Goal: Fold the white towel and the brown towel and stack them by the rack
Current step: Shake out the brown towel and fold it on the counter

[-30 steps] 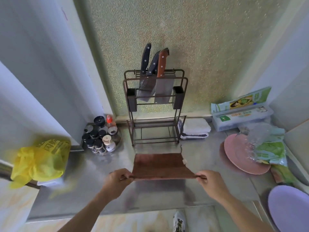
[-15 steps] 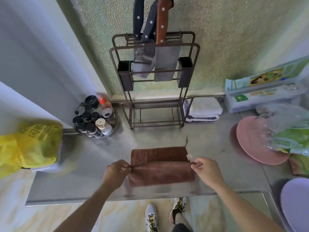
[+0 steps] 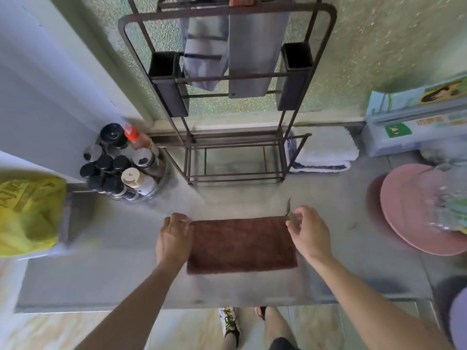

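Soft, even daylight with faint shadows — wide-angle bending at the edges, motion blur smearing the right side.

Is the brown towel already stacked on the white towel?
No, the brown towel lies apart on the counter, the white towel beside the rack.

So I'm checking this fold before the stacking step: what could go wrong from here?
The brown towel could unfold when lifted, since each hand, left and right, touches only a far corner. Carrying it to the white towel by the rack, a sleeve or towel might catch the knife blades overhead.
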`<state>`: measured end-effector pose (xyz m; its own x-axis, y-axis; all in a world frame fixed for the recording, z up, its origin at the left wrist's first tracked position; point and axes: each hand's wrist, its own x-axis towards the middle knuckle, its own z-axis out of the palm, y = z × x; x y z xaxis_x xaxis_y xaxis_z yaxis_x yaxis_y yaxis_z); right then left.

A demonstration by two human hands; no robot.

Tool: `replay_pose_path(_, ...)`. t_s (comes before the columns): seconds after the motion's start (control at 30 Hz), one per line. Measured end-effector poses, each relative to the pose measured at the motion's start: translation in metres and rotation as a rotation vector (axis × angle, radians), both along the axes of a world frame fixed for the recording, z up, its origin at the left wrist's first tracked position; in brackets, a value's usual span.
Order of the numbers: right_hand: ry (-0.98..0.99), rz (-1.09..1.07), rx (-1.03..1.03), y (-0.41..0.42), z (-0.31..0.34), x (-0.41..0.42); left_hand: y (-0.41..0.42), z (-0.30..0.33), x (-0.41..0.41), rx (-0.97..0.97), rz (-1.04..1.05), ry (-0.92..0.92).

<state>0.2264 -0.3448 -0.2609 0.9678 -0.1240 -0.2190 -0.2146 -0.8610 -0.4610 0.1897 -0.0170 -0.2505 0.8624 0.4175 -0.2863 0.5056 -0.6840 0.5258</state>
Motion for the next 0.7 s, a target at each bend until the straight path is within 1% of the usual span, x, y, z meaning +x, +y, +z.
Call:
replay_pose_path(0.07,-0.167,0.164,-0.086,0.014,0.002,-0.013,-0.014,-0.008,-0.009,0.135,-0.189,-0.142)
replay_pose_path(0.1,-0.185,0.276,-0.100,0.023,0.002,-0.020,-0.022,-0.010,-0.013,0.178,-0.316,-0.192)
replay_pose_path(0.17,-0.123,0.500,-0.120,0.036,-0.005,-0.031,-0.039,-0.016,-0.022,0.242,-0.602,-0.239)
replay_pose_path(0.2,-0.086,0.573,-0.142,0.039,-0.013,-0.034,-0.046,-0.020,-0.027,0.269,-0.696,-0.213)
replay_pose_path(0.23,-0.058,0.612,-0.167,0.040,-0.020,-0.036,-0.051,-0.024,-0.032,0.295,-0.730,-0.166)
replay_pose_path(0.33,-0.010,0.632,-0.217,0.038,-0.034,-0.038,-0.058,-0.037,-0.040,0.331,-0.654,-0.018)
replay_pose_path(0.43,-0.024,0.631,-0.234,0.039,-0.038,-0.037,-0.061,-0.042,-0.040,0.365,-0.658,0.022)
replay_pose_path(0.53,-0.072,0.609,-0.231,0.040,-0.031,-0.033,-0.066,-0.031,-0.041,0.349,-0.636,0.007)
replay_pose_path(0.6,-0.123,0.549,-0.249,0.037,-0.021,-0.025,-0.075,-0.019,-0.045,0.313,-0.646,-0.046)
replay_pose_path(0.7,-0.100,0.429,-0.274,0.029,-0.010,-0.013,-0.101,-0.007,-0.058,0.224,-0.769,-0.162)
